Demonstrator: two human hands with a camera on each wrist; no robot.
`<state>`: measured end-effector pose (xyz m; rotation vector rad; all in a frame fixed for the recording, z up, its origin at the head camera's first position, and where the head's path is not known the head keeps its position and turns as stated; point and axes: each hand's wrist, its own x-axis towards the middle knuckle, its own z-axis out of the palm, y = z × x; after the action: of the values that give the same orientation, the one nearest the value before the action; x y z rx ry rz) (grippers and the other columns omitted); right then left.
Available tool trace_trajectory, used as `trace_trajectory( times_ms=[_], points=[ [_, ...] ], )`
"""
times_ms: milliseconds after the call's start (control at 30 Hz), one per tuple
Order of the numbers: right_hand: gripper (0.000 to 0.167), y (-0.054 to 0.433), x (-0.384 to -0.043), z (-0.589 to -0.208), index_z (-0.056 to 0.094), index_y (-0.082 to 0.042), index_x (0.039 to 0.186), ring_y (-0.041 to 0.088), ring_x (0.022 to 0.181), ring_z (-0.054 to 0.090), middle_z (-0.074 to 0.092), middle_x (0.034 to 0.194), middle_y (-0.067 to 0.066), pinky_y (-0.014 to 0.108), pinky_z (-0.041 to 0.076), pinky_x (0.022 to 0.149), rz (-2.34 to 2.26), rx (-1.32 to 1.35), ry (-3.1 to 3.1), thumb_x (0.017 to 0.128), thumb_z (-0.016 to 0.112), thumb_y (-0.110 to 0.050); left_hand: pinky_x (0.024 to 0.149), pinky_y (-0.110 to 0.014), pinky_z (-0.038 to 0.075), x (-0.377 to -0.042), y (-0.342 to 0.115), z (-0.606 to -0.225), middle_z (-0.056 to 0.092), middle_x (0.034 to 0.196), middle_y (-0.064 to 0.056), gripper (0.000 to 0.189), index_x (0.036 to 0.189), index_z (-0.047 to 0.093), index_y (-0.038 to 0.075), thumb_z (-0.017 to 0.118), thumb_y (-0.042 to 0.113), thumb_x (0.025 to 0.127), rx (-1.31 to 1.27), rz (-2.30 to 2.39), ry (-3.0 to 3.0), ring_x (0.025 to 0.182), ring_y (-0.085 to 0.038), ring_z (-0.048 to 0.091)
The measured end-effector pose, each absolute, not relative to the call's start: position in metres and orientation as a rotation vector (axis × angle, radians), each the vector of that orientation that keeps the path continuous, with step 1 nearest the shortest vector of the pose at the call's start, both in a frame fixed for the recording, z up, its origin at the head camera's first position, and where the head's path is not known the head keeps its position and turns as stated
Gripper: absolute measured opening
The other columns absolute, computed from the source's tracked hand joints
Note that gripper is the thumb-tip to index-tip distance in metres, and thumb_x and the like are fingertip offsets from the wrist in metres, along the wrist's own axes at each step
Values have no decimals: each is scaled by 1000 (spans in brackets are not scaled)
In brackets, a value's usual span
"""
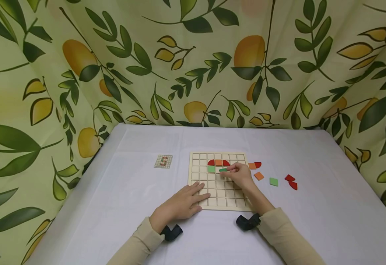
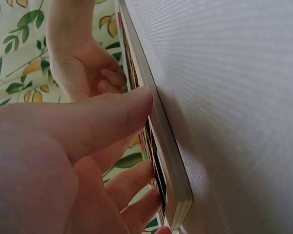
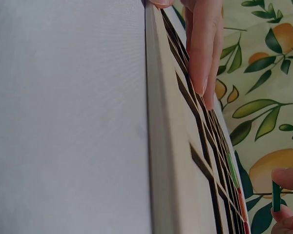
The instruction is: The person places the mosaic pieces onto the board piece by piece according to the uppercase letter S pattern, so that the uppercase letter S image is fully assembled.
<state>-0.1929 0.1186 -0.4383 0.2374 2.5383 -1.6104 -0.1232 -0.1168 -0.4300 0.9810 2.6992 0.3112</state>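
My right hand (image 1: 241, 176) pinches a green tile (image 1: 223, 170) between thumb and fingertips, over the upper middle of a wooden grid board (image 1: 219, 202). In the right wrist view the same tile (image 3: 276, 196) is seen edge-on, held above the board. Near the board's top lie an orange square tile (image 1: 218, 162), a red rounded tile (image 1: 211, 162) at its left and another red tile (image 1: 226, 162) at its right. A light green square (image 1: 211, 169) sits below them. Fingers spread, my left hand (image 1: 183, 202) rests on the board's lower left part, its thumb at the front edge (image 2: 158, 117).
Right of the board lie loose tiles: an orange square (image 1: 252, 166) against a red piece (image 1: 258, 164), another orange square (image 1: 259, 176), a green square (image 1: 273, 182) and two red pieces (image 1: 293, 185). A small pattern card (image 1: 163, 161) lies to the left on the white tablecloth (image 1: 113, 191).
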Motion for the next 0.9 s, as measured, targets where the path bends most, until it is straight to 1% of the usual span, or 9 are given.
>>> trace_trajectory(
  times_ms=[100,367,567,767,900],
  points=[
    [29,114,-192,-440,62,1,93,11,63,45,49,67,-4,22,40,55,-1614,238,2538,79,78,-20,122,-46,29,-123,-117,-430,30,160,-6,47,146,42,28,49,33,100,1002,276,2706,151,-27,25],
    [28,105,-191,-439,62,1,90,9,56,41,48,64,-5,19,37,50,-1646,250,2506,78,79,-18,122,-44,29,-122,-117,-429,32,159,-6,47,146,43,28,49,32,100,1034,237,2725,150,-27,27],
    [27,100,-192,-438,63,0,89,10,59,44,50,65,-3,20,39,53,-1611,277,2525,78,79,-19,123,-44,28,-122,-116,-430,31,160,-5,47,147,42,28,48,33,100,1031,236,2722,151,-27,24],
    [27,93,-192,-439,64,-2,86,12,63,47,52,68,-1,21,39,55,-1515,284,2586,76,80,-21,122,-45,30,-123,-116,-430,33,159,-7,47,146,44,26,50,30,99,1051,245,2725,150,-29,27],
    [28,88,-193,-438,64,-2,86,13,65,46,51,69,1,21,38,54,-1462,280,2607,75,81,-22,121,-45,30,-123,-116,-429,34,158,-8,47,145,45,26,51,30,99,1050,256,2723,150,-29,28]
  ],
)
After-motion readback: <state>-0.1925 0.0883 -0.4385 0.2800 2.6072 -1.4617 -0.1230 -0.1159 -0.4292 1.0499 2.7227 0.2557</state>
